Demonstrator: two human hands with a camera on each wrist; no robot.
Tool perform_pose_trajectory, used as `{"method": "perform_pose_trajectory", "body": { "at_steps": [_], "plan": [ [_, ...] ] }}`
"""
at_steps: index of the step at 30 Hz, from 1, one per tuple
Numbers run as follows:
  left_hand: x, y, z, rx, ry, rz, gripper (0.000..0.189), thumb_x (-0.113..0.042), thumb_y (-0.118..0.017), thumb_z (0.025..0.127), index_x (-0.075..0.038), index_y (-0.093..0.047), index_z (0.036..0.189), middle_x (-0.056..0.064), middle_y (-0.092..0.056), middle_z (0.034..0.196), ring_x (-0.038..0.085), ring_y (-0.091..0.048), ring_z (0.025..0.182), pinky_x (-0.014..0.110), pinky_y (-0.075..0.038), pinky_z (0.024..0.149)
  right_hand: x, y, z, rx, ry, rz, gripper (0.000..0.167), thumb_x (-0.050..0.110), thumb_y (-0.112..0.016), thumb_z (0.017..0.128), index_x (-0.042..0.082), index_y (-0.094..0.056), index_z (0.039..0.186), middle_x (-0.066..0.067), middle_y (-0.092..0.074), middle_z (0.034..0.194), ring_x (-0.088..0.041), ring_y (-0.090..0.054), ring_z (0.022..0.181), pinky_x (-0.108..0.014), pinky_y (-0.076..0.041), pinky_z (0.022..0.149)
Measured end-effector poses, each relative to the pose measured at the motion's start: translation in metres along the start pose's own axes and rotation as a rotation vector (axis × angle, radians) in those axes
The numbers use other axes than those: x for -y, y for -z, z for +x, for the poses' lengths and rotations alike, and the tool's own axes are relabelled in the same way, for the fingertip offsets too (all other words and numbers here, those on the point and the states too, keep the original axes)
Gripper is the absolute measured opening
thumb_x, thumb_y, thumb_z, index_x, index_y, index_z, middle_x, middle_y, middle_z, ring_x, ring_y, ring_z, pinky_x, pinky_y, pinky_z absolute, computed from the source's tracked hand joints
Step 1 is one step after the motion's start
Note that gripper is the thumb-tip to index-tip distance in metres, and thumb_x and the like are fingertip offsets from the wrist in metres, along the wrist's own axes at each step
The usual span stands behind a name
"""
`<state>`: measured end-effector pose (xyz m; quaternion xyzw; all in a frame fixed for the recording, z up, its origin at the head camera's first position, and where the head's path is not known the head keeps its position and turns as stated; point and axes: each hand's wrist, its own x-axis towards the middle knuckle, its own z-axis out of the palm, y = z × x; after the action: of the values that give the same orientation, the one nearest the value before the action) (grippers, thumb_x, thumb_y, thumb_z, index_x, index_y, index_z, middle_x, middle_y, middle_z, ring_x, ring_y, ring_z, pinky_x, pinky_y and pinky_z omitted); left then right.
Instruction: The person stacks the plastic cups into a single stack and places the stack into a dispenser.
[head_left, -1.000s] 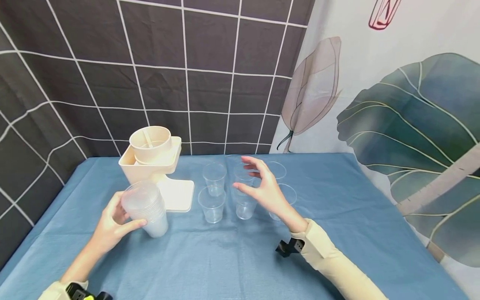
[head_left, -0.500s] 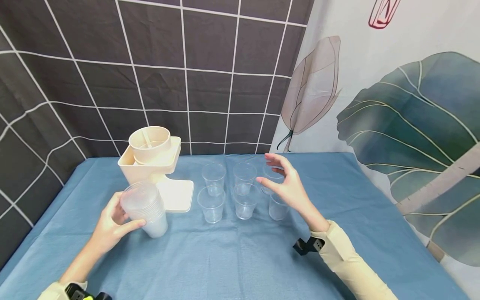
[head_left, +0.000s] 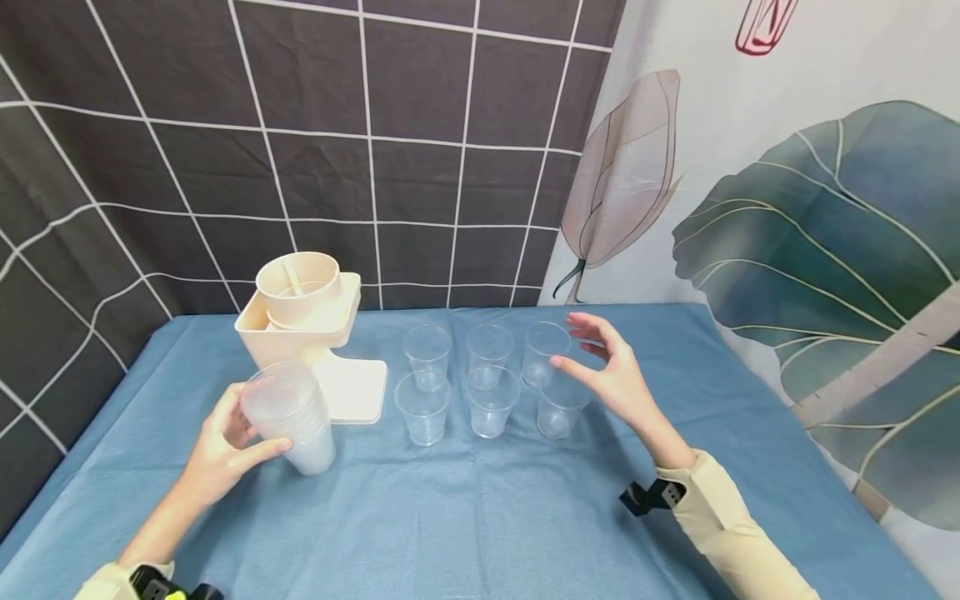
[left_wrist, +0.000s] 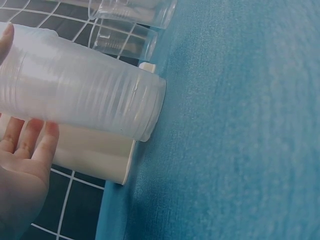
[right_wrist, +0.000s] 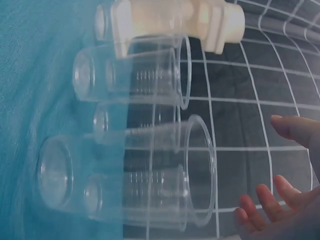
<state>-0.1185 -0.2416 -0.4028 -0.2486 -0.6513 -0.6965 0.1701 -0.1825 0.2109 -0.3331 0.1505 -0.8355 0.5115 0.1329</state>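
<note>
In my left hand (head_left: pixel 217 458) I hold a stack of nested clear plastic cups (left_wrist: pixel 85 85), thumb on one side and fingers on the other. The stack's base is at or just above the cloth; I cannot tell which. Single clear cups stand upright in two rows of three at the middle of the table. My right hand (head_left: pixel 618 379) hovers beside the rims of the right-hand pair, a front cup (head_left: pixel 557 417) and a back cup (head_left: pixel 542 358). In the right wrist view its fingers are spread apart with nothing between them, away from the nearest cup (right_wrist: pixel 125 175).
A cream-coloured stand (head_left: pixel 348 392) with a tray and a round container (head_left: pixel 300 296) on top is behind the held stack. Blue cloth (head_left: pixel 450 525) covers the table. A dark gridded curtain (head_left: pixel 420 183) hangs behind, and a leaf-patterned one (head_left: pixel 825 250) to the right.
My right hand has moved rightward from above the middle cups to beside the right-hand pair, uncovering the cups. My left hand and the stack have stayed in place.
</note>
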Motion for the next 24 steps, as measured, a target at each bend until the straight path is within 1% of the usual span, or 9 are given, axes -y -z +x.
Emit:
{"method": "perform_pose_trajectory", "body": {
  "at_steps": [4,7,9,13,16,20,22,24],
  "plan": [
    [0.000,0.000,0.001,0.000,0.000,-0.001,0.076,0.037,-0.058,0.057,-0.006,-0.051,0.120,-0.005,-0.062,0.113,0.003,-0.060,0.102,0.011,-0.049,0.083,-0.007,0.010,-0.001,-0.011,-0.036,0.021,0.058,0.011,-0.074,0.084,0.006,-0.047,0.135,-0.005,-0.054,0.132,-0.009,-0.054,0.116,-0.015,-0.043,0.098],
    [0.000,0.000,0.001,0.002,0.001,0.002,0.076,0.037,-0.059,0.058,-0.006,-0.051,0.120,-0.005,-0.062,0.113,0.003,-0.060,0.102,0.011,-0.049,0.083,-0.013,0.014,-0.002,-0.009,-0.059,0.025,0.059,0.012,-0.073,0.084,0.006,-0.046,0.137,-0.003,-0.053,0.132,-0.010,-0.054,0.117,-0.013,-0.042,0.097],
    [0.001,0.000,0.001,0.003,0.002,0.005,0.076,0.036,-0.059,0.058,-0.006,-0.051,0.120,-0.005,-0.062,0.113,0.003,-0.060,0.102,0.011,-0.049,0.083,-0.017,0.015,-0.004,0.001,-0.076,0.026,0.060,0.011,-0.073,0.084,0.006,-0.044,0.137,-0.005,-0.052,0.133,-0.014,-0.053,0.119,-0.014,-0.043,0.097],
    [0.002,0.002,0.001,0.002,0.004,0.005,0.076,0.037,-0.058,0.058,-0.005,-0.051,0.121,-0.005,-0.062,0.114,0.003,-0.060,0.102,0.011,-0.049,0.083,-0.024,0.011,-0.010,0.032,-0.123,0.025,0.065,0.011,-0.074,0.083,0.006,-0.040,0.139,-0.012,-0.051,0.136,-0.023,-0.051,0.123,-0.019,-0.043,0.099],
    [0.002,0.003,0.001,0.003,0.005,0.008,0.076,0.037,-0.058,0.058,-0.005,-0.051,0.121,-0.004,-0.062,0.114,0.003,-0.060,0.102,0.011,-0.049,0.083,-0.028,0.006,-0.015,0.055,-0.149,0.019,0.069,0.011,-0.074,0.083,0.005,-0.037,0.141,-0.016,-0.049,0.138,-0.027,-0.048,0.126,-0.028,-0.043,0.102],
    [0.002,0.004,0.000,0.008,0.007,0.009,0.076,0.037,-0.058,0.058,-0.004,-0.050,0.121,-0.004,-0.061,0.115,0.003,-0.060,0.102,0.011,-0.049,0.083,-0.032,0.003,-0.020,0.067,-0.164,0.016,0.071,0.011,-0.075,0.082,0.004,-0.036,0.141,-0.019,-0.047,0.139,-0.029,-0.047,0.128,-0.039,-0.041,0.105],
    [0.002,0.003,0.000,0.010,0.009,0.006,0.076,0.037,-0.058,0.058,-0.004,-0.050,0.121,-0.004,-0.061,0.115,0.003,-0.060,0.102,0.011,-0.049,0.083,-0.034,0.003,-0.022,0.073,-0.167,0.008,0.072,0.011,-0.075,0.082,0.004,-0.036,0.142,-0.020,-0.047,0.139,-0.029,-0.047,0.128,-0.039,-0.041,0.105],
    [0.002,0.003,0.000,0.011,0.010,0.006,0.076,0.037,-0.058,0.058,-0.005,-0.050,0.121,-0.004,-0.061,0.115,0.003,-0.060,0.103,0.011,-0.049,0.084,-0.036,0.002,-0.023,0.081,-0.169,0.001,0.073,0.011,-0.075,0.081,0.003,-0.036,0.142,-0.020,-0.047,0.139,-0.030,-0.047,0.128,-0.035,-0.042,0.104]
  ]
}}
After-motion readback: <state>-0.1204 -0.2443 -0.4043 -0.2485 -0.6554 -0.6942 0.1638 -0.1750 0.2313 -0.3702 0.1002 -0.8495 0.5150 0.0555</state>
